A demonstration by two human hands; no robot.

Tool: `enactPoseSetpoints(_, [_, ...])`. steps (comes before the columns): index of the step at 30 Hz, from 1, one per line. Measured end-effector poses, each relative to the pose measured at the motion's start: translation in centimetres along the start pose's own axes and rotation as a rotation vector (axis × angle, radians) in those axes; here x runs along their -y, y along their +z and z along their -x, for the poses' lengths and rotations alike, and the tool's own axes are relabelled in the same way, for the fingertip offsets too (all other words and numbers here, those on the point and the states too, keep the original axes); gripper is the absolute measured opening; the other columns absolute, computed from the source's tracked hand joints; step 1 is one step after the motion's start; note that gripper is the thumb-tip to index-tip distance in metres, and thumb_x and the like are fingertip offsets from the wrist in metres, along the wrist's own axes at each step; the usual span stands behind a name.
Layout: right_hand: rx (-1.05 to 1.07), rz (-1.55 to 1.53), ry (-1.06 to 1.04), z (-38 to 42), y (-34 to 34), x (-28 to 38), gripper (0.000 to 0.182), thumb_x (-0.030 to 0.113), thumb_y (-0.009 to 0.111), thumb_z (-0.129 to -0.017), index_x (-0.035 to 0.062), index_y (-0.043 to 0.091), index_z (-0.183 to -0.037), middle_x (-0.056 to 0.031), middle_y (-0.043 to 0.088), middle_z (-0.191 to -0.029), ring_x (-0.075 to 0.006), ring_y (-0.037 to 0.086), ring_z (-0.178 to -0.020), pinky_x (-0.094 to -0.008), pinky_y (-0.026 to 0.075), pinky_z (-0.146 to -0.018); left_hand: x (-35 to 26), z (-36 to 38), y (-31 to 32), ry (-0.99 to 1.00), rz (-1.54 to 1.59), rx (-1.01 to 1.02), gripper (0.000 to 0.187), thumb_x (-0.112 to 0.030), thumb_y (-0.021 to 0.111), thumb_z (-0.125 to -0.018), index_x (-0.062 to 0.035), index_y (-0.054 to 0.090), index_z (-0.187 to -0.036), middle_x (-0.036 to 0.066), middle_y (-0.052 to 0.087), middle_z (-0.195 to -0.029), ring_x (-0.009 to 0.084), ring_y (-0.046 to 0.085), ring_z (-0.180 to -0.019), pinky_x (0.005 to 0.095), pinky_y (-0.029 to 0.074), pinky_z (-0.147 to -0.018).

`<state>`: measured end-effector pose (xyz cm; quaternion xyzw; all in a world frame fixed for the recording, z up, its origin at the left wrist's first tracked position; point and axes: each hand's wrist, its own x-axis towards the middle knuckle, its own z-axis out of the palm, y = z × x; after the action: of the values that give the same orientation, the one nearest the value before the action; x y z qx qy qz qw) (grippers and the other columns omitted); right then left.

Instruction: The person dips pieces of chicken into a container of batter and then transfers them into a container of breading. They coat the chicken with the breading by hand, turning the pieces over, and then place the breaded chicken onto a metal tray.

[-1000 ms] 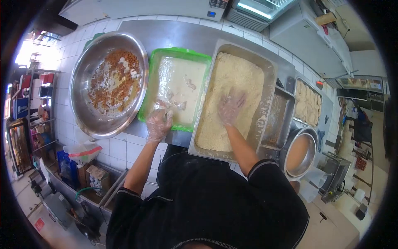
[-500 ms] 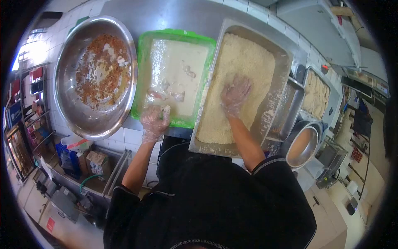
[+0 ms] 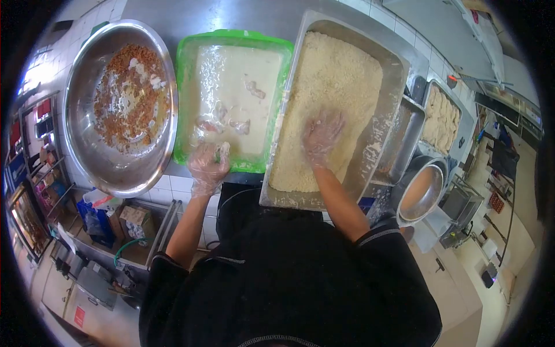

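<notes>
My left hand [image 3: 207,165], in a clear plastic glove, is closed at the near edge of a green tub [image 3: 233,36]. A pale, batter-coated lump [image 3: 223,151] shows at its thumb side; I cannot tell what it is. Milky batter [image 3: 243,61] fills the tub, and several raw meat pieces [image 3: 240,125] sit partly sunk in it. To the right, my gloved right hand [image 3: 324,136] lies with fingers spread on pale, crumbly breading [image 3: 341,69]. The breading is heaped in a deep steel pan [image 3: 390,107].
Left of the tub stands a big steel bowl [image 3: 70,115] with reddish-brown crumbly seasoning and white clumps [image 3: 139,69]. On the right are a narrow steel tray [image 3: 399,144], a tray of pale coated pieces [image 3: 440,118] and a round pot [image 3: 419,194]. Shelves [image 3: 58,127] stand far left.
The view has shifted slightly, so the containers sit a little further left and higher. My right hand remains spread on the breading; my left stays closed at the tub's near edge.
</notes>
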<state>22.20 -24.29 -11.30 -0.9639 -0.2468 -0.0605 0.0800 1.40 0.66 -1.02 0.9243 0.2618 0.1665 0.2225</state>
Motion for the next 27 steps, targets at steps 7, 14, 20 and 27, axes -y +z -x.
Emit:
enactPoseSetpoints(7, [0.043,-0.021,-0.074,0.1,-2.5,1.1,0.060,0.034,0.059,-0.095,0.0059,0.050,-0.147,-0.0298,0.045,-0.146,-0.0449,0.040,-0.139,-0.0597,0.026,-0.118,-0.5,0.7,0.0,-0.002,-0.019,0.017,0.018,-0.019,0.076,-0.083,-0.0089,0.064,-0.073,0.013,0.063,-0.068,0.0343,0.063,-0.060,0.0462,0.052,-0.059])
enactPoseSetpoints(14, [-0.097,-0.021,0.013,0.9,-2.5,1.7,0.061,0.032,0.059,-0.096,0.0062,0.048,-0.149,-0.0304,0.045,-0.145,-0.0469,0.036,-0.142,-0.0596,0.027,-0.118,-0.4,-0.1,-0.7,0.024,0.073,-0.084,0.017,-0.021,0.076,-0.084,-0.0068,0.068,-0.080,0.013,0.066,-0.073,0.0336,0.065,-0.065,0.0458,0.052,-0.059])
enactPoseSetpoints(20, [-0.030,-0.120,-0.029,2.9,-3.2,1.7,0.063,0.037,0.055,-0.098,0.0079,0.045,-0.153,-0.0322,0.040,-0.148,-0.0489,0.033,-0.143,-0.0610,0.025,-0.118,-0.4,0.3,-0.8,-0.034,-0.033,0.015,0.016,-0.021,0.076,-0.084,-0.0066,0.068,-0.082,0.014,0.067,-0.075,0.0343,0.066,-0.067,0.0461,0.054,-0.062])
enactPoseSetpoints(27, [0.012,-0.019,-0.019,3.7,-2.6,1.5,0.062,0.042,0.053,-0.098,0.0079,0.050,-0.149,-0.0287,0.042,-0.148,-0.0459,0.035,-0.142,-0.0605,0.022,-0.119,-0.7,0.5,-0.3,0.001,-0.017,-0.030,0.017,-0.021,0.075,-0.085,-0.0078,0.066,-0.079,0.013,0.066,-0.073,0.0344,0.066,-0.066,0.0470,0.053,-0.061])
